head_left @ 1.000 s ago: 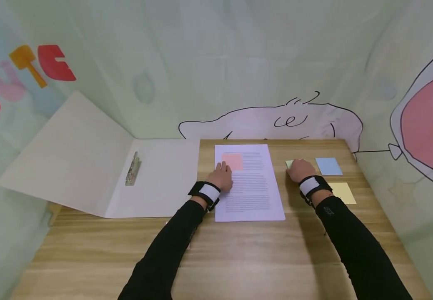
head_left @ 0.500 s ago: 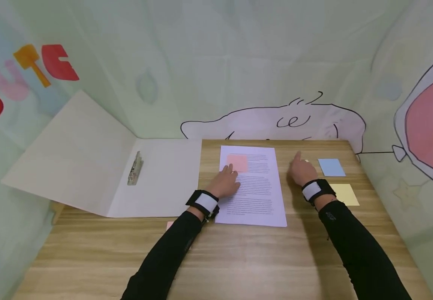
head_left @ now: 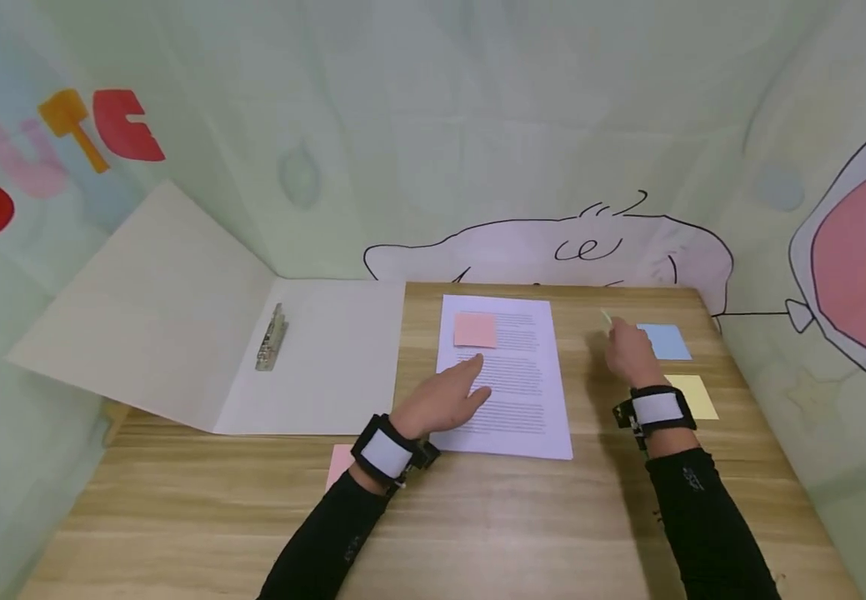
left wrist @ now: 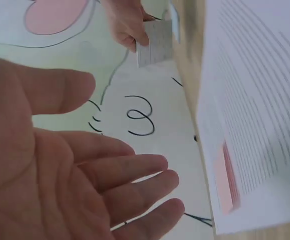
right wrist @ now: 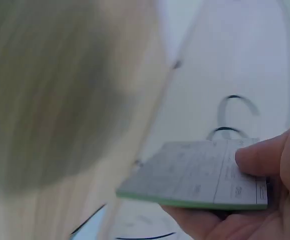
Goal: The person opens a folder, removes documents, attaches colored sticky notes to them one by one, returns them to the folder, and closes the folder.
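My right hand (head_left: 630,354) pinches a green sticky note pad (right wrist: 185,172) between thumb and fingers. The pad's printed pale backing faces the right wrist camera, with a green edge below it; in the head view only a sliver shows past the fingers. Over the lower left of a printed sheet (head_left: 511,417), my left hand (head_left: 440,400) is held with fingers straight and thumb spread, holding nothing. A pink sticky note (head_left: 475,330) lies on the sheet's upper left, just beyond the left fingertips.
An open white folder (head_left: 335,358) with a metal clip (head_left: 271,337) lies left of the sheet, its cover leaning on the wall. Blue (head_left: 668,342) and yellow (head_left: 695,397) sticky notes lie by the right hand. Another pink note (head_left: 338,465) is partly behind the left wrist.
My left hand has drawn back from the pink note toward me, fingers spreading. My right hand has picked up the green pad from the table and turned it, moving slightly right.
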The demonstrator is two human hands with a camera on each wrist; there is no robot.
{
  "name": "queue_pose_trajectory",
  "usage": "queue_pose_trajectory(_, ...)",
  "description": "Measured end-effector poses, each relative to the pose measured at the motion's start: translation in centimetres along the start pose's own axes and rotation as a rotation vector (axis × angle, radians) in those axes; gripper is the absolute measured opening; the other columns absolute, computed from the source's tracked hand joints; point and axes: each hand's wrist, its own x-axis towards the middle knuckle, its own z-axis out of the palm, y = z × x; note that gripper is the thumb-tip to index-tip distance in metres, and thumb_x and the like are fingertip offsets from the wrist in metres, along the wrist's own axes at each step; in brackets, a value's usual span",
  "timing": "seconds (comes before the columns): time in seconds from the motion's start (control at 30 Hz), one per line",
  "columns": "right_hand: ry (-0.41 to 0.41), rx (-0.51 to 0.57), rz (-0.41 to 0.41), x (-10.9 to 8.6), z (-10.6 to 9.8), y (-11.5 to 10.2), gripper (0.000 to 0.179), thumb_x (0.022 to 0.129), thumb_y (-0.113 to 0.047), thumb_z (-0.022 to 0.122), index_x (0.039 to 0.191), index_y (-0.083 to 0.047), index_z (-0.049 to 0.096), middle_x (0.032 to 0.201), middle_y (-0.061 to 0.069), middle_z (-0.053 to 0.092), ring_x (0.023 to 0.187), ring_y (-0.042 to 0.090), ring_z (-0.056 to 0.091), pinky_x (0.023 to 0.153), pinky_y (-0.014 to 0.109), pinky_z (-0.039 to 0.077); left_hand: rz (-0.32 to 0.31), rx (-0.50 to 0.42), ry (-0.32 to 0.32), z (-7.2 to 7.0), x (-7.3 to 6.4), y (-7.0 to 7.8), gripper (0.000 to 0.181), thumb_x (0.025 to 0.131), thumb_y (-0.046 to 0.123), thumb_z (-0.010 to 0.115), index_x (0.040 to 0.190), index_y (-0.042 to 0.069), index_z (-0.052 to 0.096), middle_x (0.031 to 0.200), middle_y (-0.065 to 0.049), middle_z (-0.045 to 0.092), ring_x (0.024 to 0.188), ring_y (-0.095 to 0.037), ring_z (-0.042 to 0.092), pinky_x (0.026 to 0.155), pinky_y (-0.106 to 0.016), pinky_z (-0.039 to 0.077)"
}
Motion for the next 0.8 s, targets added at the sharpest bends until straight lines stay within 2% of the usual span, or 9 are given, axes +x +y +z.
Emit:
queue_pose_trajectory(0.13, 0.103, 0.146, 0.007, -1.9, 0.0, -3.7, 0.026, 0.1, -0.006, 0.036, 0.111, 0.013, 0.052, 0.081, 0.026, 0.059, 0.063, 0.033, 0.055, 0.052, 0.04, 0.044, -0.042, -0.103, 0.04, 0.2, 0.2, 0.6, 0.054, 0.102, 0.029, 0.037, 0.143, -0.007, 0.031, 0.145, -0.02, 0.036, 0.134, -0.028, 0.034, 0.107, -0.038, 0.029)
queue_pose_trajectory(0.3, 0.163, 0.236, -0.002, -4.1, 0.9, -8.2, 0.024, 0.1, -0.012, 0.043, 0.108, 0.006, 0.058, 0.073, 0.015, 0.058, 0.057, 0.024, 0.051, 0.048, 0.032, 0.039, -0.05, -0.227, 0.091, 0.9, 0.7, 1.2, 0.05, 0.103, 0.031, 0.033, 0.141, -0.002, 0.04, 0.142, -0.016, 0.042, 0.131, -0.026, 0.039, 0.106, -0.038, 0.031)
queue_pose_trajectory(0.4, 0.178, 0.265, -0.06, -5.1, 1.2, -10.5, 0.026, 0.099, -0.012, 0.046, 0.114, 0.005, 0.059, 0.076, 0.015, 0.062, 0.059, 0.024, 0.052, 0.05, 0.033, 0.041, -0.058, -0.285, 0.082, 1.3, 1.0, 1.2, 0.052, 0.104, 0.034, 0.031, 0.141, -0.001, 0.04, 0.143, -0.015, 0.042, 0.132, -0.023, 0.038, 0.106, -0.037, 0.031)
queue_pose_trajectory(0.5, 0.178, 0.289, -0.131, -5.8, 1.2, -12.5, 0.026, 0.099, -0.011, 0.047, 0.116, 0.003, 0.06, 0.078, 0.014, 0.063, 0.061, 0.023, 0.054, 0.053, 0.036, 0.043, -0.07, -0.35, 0.062, 1.5, 1.1, 1.3, 0.056, 0.104, 0.037, 0.028, 0.144, -0.002, 0.034, 0.147, -0.015, 0.036, 0.134, -0.022, 0.033, 0.107, -0.037, 0.029)
queue_pose_trajectory(0.57, 0.187, 0.288, -0.18, -6.2, 1.1, -13.5, 0.026, 0.098, -0.01, 0.049, 0.117, 0.003, 0.061, 0.083, 0.016, 0.066, 0.063, 0.024, 0.056, 0.055, 0.037, 0.046, -0.077, -0.396, 0.067, 1.6, 1.2, 1.3, 0.059, 0.104, 0.039, 0.026, 0.145, -0.002, 0.029, 0.149, -0.015, 0.031, 0.136, -0.022, 0.029, 0.108, -0.037, 0.027)
queue_pose_trajectory(0.63, 0.184, 0.275, -0.215, -6.6, 1.3, -14.2, 0.026, 0.098, -0.01, 0.051, 0.119, 0.002, 0.061, 0.085, 0.017, 0.067, 0.063, 0.024, 0.058, 0.055, 0.038, 0.048, -0.081, -0.465, 0.084, 1.9, 1.3, 1.4, 0.06, 0.104, 0.041, 0.022, 0.148, 0.0, 0.022, 0.151, -0.013, 0.027, 0.135, -0.022, 0.031, 0.107, -0.037, 0.03)
queue_pose_trajectory(0.8, 0.177, 0.19, -0.317, -7.5, 2.4, -15.9, 0.033, 0.094, -0.009, 0.056, 0.126, 0.002, 0.058, 0.101, 0.02, 0.068, 0.078, 0.029, 0.066, 0.065, 0.041, 0.052, -0.09, -0.753, 0.191, 2.6, 1.6, 1.6, 0.06, 0.104, 0.041, 0.012, 0.149, 0.002, 0.021, 0.15, -0.014, 0.03, 0.128, -0.028, 0.041, 0.094, -0.038, 0.045)
